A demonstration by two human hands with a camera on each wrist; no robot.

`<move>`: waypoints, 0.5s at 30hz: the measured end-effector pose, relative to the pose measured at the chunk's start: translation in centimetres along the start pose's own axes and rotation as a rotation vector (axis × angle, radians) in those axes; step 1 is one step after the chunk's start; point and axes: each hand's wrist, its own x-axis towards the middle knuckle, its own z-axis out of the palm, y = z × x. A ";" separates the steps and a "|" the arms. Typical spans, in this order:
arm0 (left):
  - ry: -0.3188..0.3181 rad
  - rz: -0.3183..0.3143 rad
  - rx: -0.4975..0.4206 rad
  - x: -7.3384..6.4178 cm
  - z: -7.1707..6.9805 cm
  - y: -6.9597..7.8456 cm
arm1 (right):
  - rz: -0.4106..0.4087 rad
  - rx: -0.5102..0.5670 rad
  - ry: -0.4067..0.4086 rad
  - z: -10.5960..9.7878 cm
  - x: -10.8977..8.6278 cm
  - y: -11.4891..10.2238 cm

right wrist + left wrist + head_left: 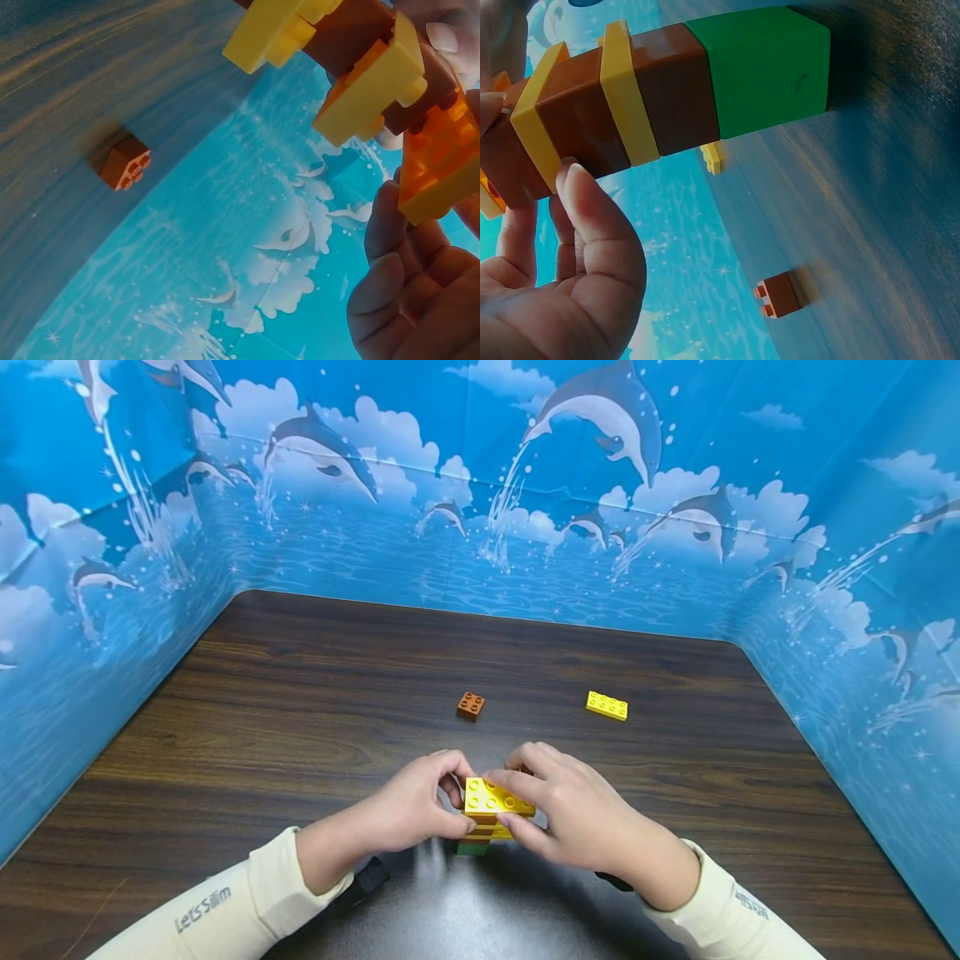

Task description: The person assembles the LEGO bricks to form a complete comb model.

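Observation:
A tower of toy building bricks stands on the table between both hands. It has a green block [769,71] at the bottom, with brown bricks [676,82] and yellow plates [371,94] alternating above. At the top is a yellow eight-stud plate [487,797], whose hollow underside partly overhangs to the right. My left hand [412,802] grips the tower's upper part, thumb on the near side and fingers behind. My right hand [573,806] holds the top yellow plate between thumb and fingers. Whether that plate is fully seated on the brown brick beneath, I cannot tell.
A loose brown four-stud brick [470,706] lies beyond the hands. Farther right lies a yellow eight-stud plate [607,705]. The dark wooden table [315,668] is bounded at the back and sides by a blue dolphin-print curtain [390,543].

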 end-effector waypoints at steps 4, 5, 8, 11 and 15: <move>-0.002 0.000 -0.001 0.0 0.0 0.0 | 0.008 -0.002 0.002 0.1 -0.1 0.0; -0.003 0.000 -0.001 0.0 0.0 0.0 | 0.009 -0.001 0.003 0.1 -0.1 0.0; -0.005 -0.002 0.001 0.0 0.0 0.0 | 0.011 -0.002 0.006 0.2 -0.1 0.1; -0.019 -0.009 0.003 -0.2 -0.1 0.1 | 0.015 -0.002 0.007 0.2 -0.2 0.1; -0.023 -0.022 -0.010 -0.5 -0.2 0.3 | 0.022 0.010 0.009 0.2 -0.2 0.1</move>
